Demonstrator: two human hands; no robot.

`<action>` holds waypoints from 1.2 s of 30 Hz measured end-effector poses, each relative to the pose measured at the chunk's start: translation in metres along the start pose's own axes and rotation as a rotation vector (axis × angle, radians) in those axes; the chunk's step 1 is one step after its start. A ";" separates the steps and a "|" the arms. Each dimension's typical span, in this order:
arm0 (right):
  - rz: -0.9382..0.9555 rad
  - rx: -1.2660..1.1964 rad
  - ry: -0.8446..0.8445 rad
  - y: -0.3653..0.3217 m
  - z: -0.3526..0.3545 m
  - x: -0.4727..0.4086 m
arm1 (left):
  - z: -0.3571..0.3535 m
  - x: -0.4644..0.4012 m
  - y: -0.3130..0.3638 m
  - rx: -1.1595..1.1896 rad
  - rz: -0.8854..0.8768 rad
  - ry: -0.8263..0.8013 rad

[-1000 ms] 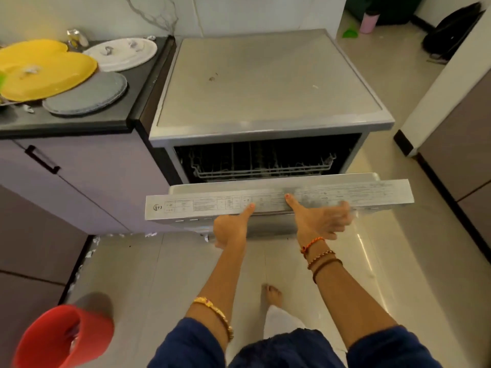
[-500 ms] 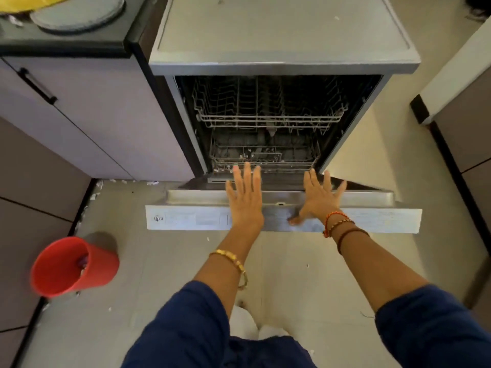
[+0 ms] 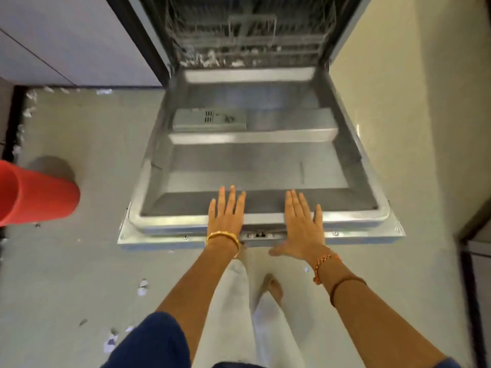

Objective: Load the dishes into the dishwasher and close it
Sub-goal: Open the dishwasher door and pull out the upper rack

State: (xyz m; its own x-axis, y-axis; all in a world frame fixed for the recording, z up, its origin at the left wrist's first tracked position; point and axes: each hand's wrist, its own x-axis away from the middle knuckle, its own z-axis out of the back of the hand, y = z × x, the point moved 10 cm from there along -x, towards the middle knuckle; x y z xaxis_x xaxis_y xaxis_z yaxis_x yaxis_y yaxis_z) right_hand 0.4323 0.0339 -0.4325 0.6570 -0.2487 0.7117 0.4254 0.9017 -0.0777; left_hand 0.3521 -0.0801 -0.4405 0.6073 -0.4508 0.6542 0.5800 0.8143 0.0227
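Since a moment ago the dishwasher door (image 3: 255,160) has swung down flat, its inner face up. At far left a red bucket (image 3: 37,197) stands well apart, bare floor between. Next, my left hand (image 3: 225,216) lies flat on the door's front edge, fingers straight, holding nothing. My right hand (image 3: 303,221) rests likewise just beside it. Lower rack (image 3: 247,35) sits inside, blurred.

Head view, steeply down, close
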 end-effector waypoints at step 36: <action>0.354 -0.487 0.942 -0.011 0.155 -0.076 | 0.142 -0.073 -0.040 0.203 -0.538 0.899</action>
State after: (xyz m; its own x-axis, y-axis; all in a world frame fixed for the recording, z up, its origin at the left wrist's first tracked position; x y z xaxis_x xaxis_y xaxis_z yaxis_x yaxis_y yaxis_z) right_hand 0.2809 0.0974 -0.3776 0.9108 -0.3603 -0.2015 0.1839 0.7910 -0.5835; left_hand 0.2079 -0.0276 -0.3815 0.5243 -0.8057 -0.2756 0.8400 0.4365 0.3222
